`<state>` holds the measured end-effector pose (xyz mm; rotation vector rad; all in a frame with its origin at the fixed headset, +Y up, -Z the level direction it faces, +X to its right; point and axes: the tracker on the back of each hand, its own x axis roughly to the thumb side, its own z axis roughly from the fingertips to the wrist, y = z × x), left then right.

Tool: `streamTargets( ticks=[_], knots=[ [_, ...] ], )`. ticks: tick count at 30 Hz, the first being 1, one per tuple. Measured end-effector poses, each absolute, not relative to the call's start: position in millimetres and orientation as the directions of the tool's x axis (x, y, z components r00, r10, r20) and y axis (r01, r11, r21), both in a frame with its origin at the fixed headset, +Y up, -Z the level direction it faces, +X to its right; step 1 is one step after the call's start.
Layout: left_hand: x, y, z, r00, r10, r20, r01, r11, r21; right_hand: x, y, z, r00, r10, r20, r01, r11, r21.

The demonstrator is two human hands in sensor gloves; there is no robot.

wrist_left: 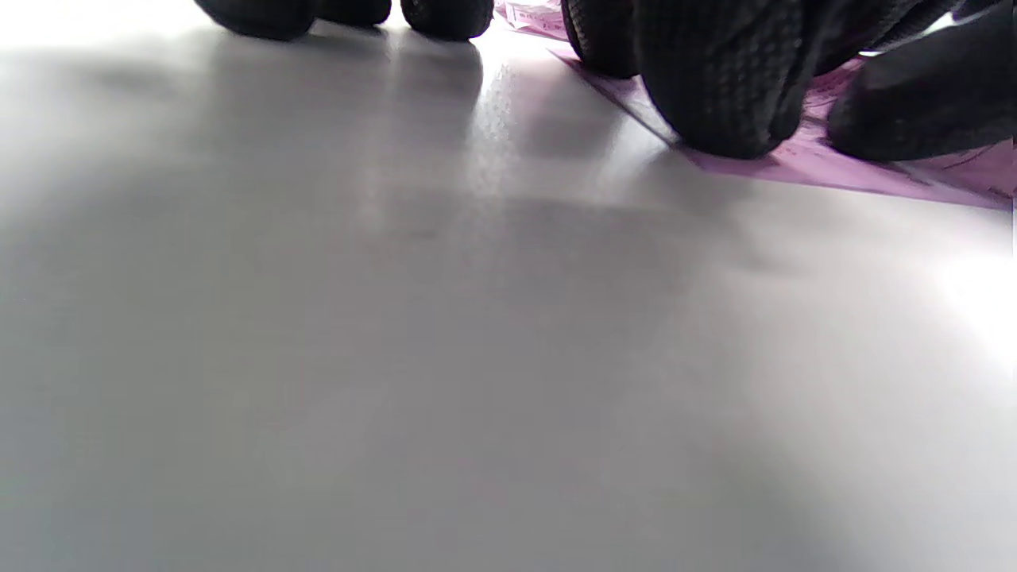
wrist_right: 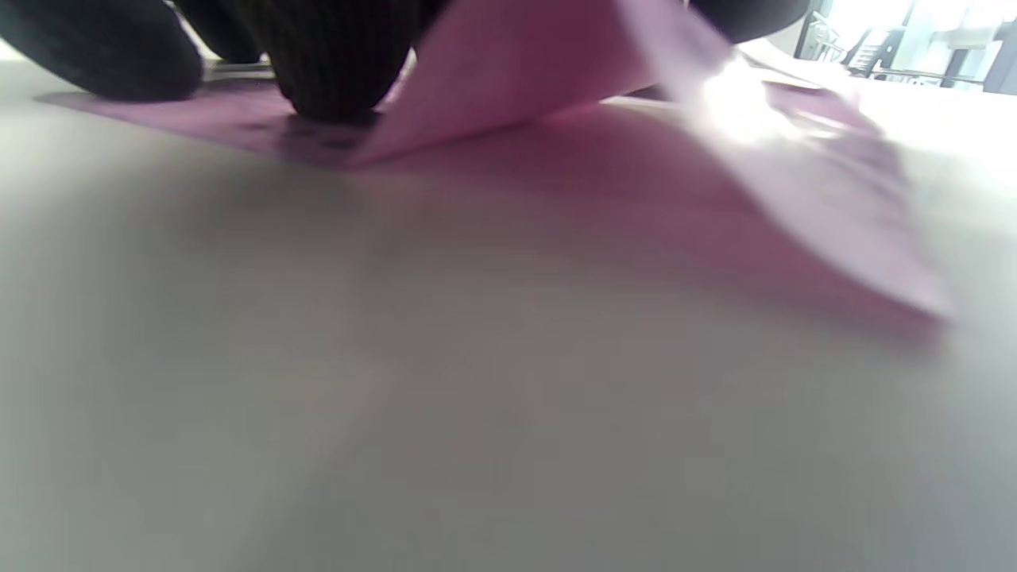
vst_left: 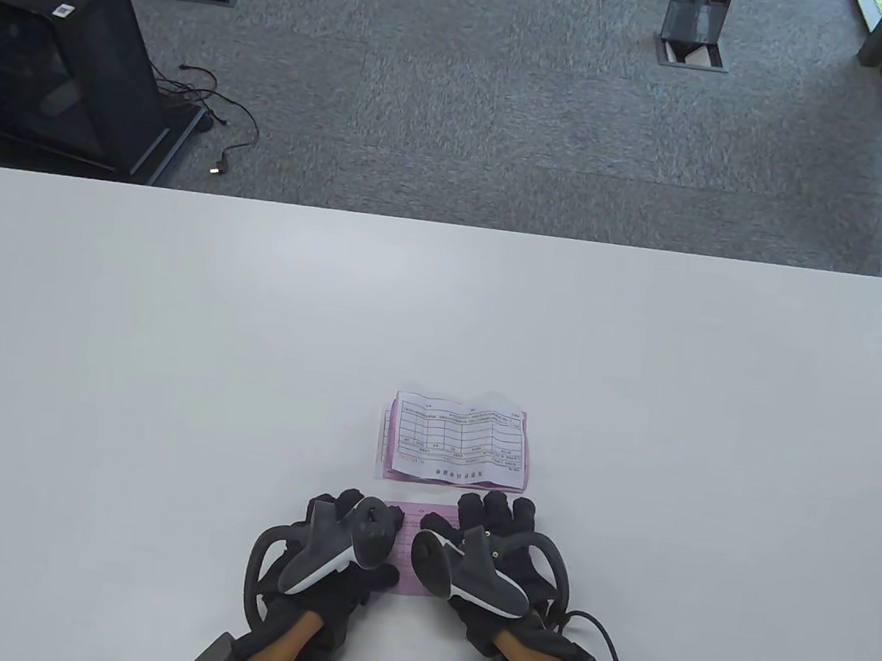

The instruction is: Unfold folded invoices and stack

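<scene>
A pink folded invoice (vst_left: 413, 556) lies on the white table (vst_left: 164, 361) near the front edge, under both hands. My left hand (vst_left: 358, 513) presses its fingertips (wrist_left: 715, 87) on the invoice's left part (wrist_left: 842, 163). My right hand (vst_left: 495, 510) is on its right part. In the right wrist view one finger (wrist_right: 334, 63) presses the sheet down, while a pink flap (wrist_right: 715, 135) rises off the table up among the other fingers. A stack of unfolded invoices (vst_left: 459, 441), with a white printed sheet over pink ones, lies just beyond the hands.
The table's far edge (vst_left: 454, 225) borders grey carpet. On the floor are a black cabinet (vst_left: 49, 57) at the left with loose cables, and two floor boxes.
</scene>
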<state>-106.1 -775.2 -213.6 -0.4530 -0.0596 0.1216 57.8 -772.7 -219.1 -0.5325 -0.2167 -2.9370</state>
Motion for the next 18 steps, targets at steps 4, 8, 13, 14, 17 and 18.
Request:
streamTargets(
  ticks=[4,8,13,14,17,18],
  knots=[
    [-106.2,-775.2,-213.7,0.991,0.13,0.03,-0.104,0.892,-0.441,78.9,-770.9,-221.0,-0.937,-0.129,0.325,0.175,-0.978,0.117],
    [-106.1,-775.2,-213.6,0.991,0.13,0.03,-0.104,0.892,-0.441,101.1,-771.0,-223.3,-0.952,-0.109,0.285,0.153,-0.979,0.135],
    [-106.1,-775.2,-213.6,0.991,0.13,0.03,-0.104,0.892,-0.441,122.9,-771.3,-225.7,-0.965,-0.097,0.244,0.135,-0.98,0.146],
    [-106.1,-775.2,-213.6,0.991,0.13,0.03,-0.104,0.892,-0.441,127.6,-771.2,-226.2,-0.968,-0.096,0.232,0.132,-0.98,0.147],
    [-106.1,-775.2,-213.6,0.991,0.13,0.027,-0.105,0.891,-0.441,140.3,-771.5,-227.1,-0.975,-0.083,0.204,0.117,-0.98,0.159],
    [-106.5,-774.8,-213.8,0.991,0.129,0.028,-0.104,0.892,-0.441,144.4,-771.6,-227.3,-0.978,-0.075,0.195,0.108,-0.981,0.164]
  ],
)
